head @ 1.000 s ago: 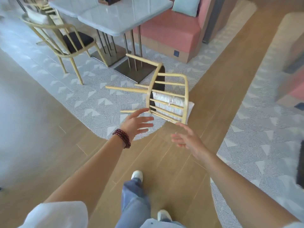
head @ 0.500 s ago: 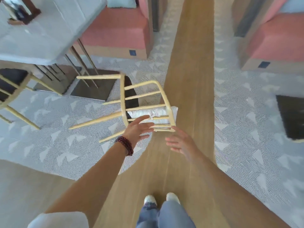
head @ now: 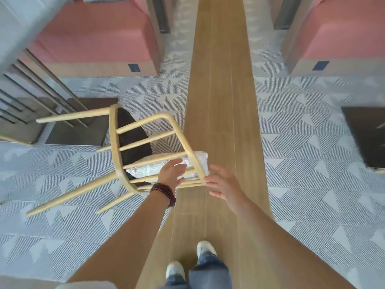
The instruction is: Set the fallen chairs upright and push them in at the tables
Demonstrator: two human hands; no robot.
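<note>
Looking straight down on a fallen chair (head: 115,147), lying on its side on the patterned carpet (head: 62,236) at the left edge of the wooden floor strip (head: 220,80). Pale wooden frame, four legs pointing left, spindled back turned toward the strip, black seat (head: 133,138) showing behind the spindles. Seen through the lower spindles, a white cushion (head: 150,169), one end poking past the top rail. Just beyond the legs, the dark table base (head: 79,132), with slanted metal rods rising to a grey table top (head: 18,28) in the upper left corner. Stretched out from below, left hand (head: 171,174) open, fingers straight and close together, laid over the lowest spindles and the cushion near the top rail; impossible to tell whether pressing on the wood or hovering just above. On that wrist, a dark beaded bracelet (head: 164,191). Also open, right hand (head: 224,183), fingers spread wide, holding nothing, fingertips just beside the outer corner of the top rail; contact not clear. Farther off, a pink bench (head: 93,38) behind the table and a second pink bench (head: 343,34) across the strip. At the right edge, another dark base plate (head: 366,138) on the carpet. At the bottom, two white shoes (head: 175,270) and blue jeans (head: 210,272) on the wooden strip.
</note>
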